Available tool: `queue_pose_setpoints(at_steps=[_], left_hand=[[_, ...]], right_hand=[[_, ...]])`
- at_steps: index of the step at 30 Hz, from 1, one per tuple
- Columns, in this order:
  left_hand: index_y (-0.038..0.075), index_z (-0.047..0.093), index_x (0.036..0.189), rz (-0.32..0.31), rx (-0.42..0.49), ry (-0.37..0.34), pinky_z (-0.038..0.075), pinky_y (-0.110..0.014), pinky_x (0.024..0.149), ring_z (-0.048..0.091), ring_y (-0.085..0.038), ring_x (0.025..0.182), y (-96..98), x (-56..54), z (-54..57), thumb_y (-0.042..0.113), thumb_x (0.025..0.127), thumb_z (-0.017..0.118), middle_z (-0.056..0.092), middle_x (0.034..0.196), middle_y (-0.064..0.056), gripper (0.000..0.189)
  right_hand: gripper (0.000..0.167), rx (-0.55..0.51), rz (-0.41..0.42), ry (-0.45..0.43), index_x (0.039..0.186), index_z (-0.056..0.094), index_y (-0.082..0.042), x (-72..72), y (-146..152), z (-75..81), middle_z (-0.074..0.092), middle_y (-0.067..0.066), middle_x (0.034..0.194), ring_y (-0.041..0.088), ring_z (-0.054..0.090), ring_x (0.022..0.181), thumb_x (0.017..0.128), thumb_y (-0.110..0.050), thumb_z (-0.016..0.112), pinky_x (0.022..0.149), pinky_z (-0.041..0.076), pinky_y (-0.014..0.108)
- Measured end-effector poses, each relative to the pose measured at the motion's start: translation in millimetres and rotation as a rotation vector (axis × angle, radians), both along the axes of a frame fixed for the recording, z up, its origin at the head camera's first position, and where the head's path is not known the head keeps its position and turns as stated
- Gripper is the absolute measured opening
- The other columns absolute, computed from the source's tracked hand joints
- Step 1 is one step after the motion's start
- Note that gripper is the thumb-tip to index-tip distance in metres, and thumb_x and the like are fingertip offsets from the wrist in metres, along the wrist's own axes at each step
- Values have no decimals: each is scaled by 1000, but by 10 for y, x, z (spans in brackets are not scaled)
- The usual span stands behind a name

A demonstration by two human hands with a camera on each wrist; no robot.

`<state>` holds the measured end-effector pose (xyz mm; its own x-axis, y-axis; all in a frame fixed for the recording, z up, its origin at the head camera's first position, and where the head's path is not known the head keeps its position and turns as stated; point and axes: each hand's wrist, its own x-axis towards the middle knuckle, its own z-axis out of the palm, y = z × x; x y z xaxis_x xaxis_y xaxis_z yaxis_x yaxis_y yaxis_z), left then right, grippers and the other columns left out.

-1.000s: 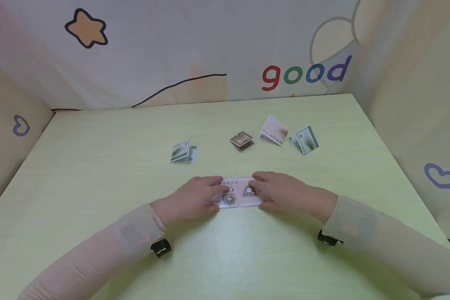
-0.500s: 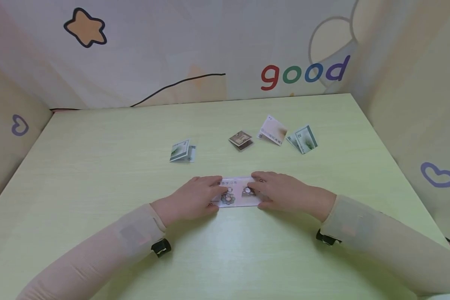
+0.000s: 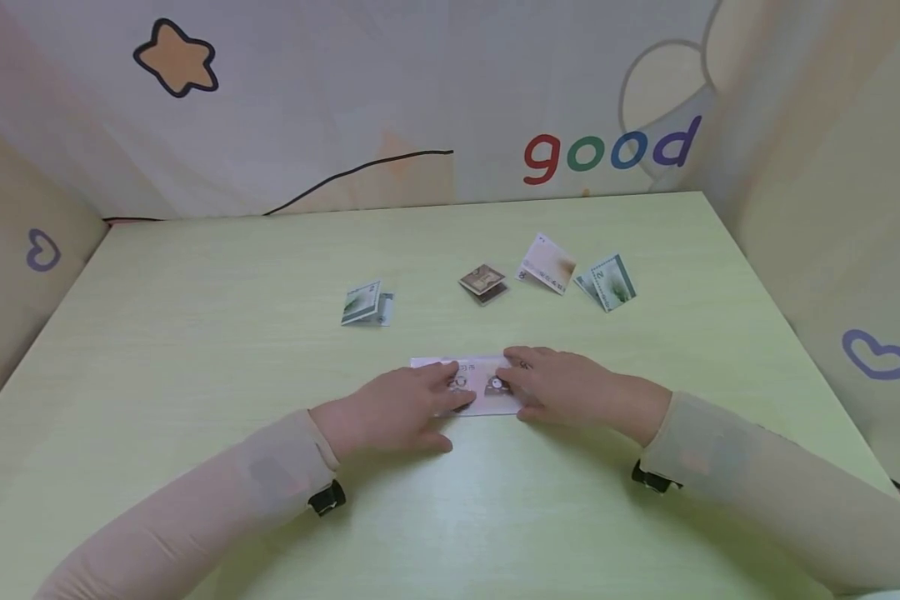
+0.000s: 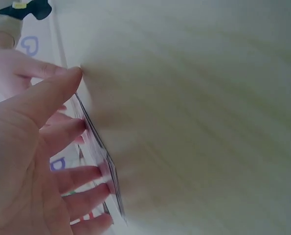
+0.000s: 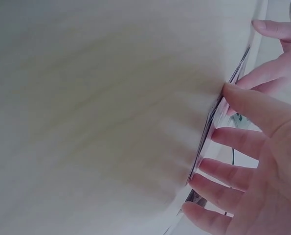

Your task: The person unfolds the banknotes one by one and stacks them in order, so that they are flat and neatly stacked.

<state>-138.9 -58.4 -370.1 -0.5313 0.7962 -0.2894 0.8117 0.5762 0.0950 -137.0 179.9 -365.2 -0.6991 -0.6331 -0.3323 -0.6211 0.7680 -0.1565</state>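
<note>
Banknote point(image 3: 486, 406), lying on the surface point(image 3: 457, 517) beneath extended fingers of the left hand point(image 3: 397, 407) and the right hand point(image 3: 572, 383), both with thumb and fingers apart, should be light, thin and easily creased, so best held along its long edges.

Note stack point(image 3: 483, 402) under fingers point(image 3: 459, 398): thin paper, smooth, faint sheen. Folded notes point(image 3: 547, 265) beyond fingers: creased paper, looks matt. Tabletop point(image 3: 465, 525) around fingers: smooth, wood-look, soft gloss on near side. Backdrop point(image 3: 330, 92) well past fingers: matt cloth, gently rippled. Sleeves point(image 3: 195, 500) behind fingers: matt fabric, lightly wrinkled.
</note>
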Motion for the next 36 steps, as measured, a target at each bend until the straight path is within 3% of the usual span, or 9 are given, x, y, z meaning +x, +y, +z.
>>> queue_pose_setpoints(at_steps=[4,9,19,26,31,36], left_hand=[[25,38,144,-6,-30,22,34,-46,103,30,-31,134,22,48,17,54,88,54,30,148,-18,65],[22,33,146,1,-66,-5,26,-46,107,21,-28,138,50,69,17,57,88,51,19,153,-10,70],[25,28,147,-32,-34,-68,25,-44,108,14,-24,140,23,36,21,62,85,51,13,154,-7,76],[28,31,146,-59,-8,-107,25,-46,108,12,-26,140,10,24,10,66,82,52,10,154,-10,77],[29,33,145,-65,-6,-121,23,-43,109,11,-26,140,0,19,17,65,81,53,9,154,-12,77],[29,34,144,-56,-10,-171,18,-41,111,9,-27,141,-11,18,14,66,81,54,7,154,-13,76]], right_hand=[[59,4,10,14,138,44,-6,1,-12,5,35,19,144,36,36,129,88,-32,64,100,36,49],[61,9,14,8,138,44,-5,0,-29,12,34,18,145,35,34,131,88,-33,64,101,35,49],[66,31,129,-36,145,31,-4,-4,-160,67,26,9,151,35,29,134,91,-30,60,106,28,46],[67,88,101,-72,146,30,-7,-9,-233,104,24,6,152,34,31,133,91,-31,60,105,30,46],[65,96,133,-19,143,35,-5,-28,-275,134,30,7,149,33,39,128,90,-30,62,103,33,45],[65,82,129,-22,143,35,-5,-40,-297,119,31,7,149,35,41,126,89,-29,63,99,38,46]])
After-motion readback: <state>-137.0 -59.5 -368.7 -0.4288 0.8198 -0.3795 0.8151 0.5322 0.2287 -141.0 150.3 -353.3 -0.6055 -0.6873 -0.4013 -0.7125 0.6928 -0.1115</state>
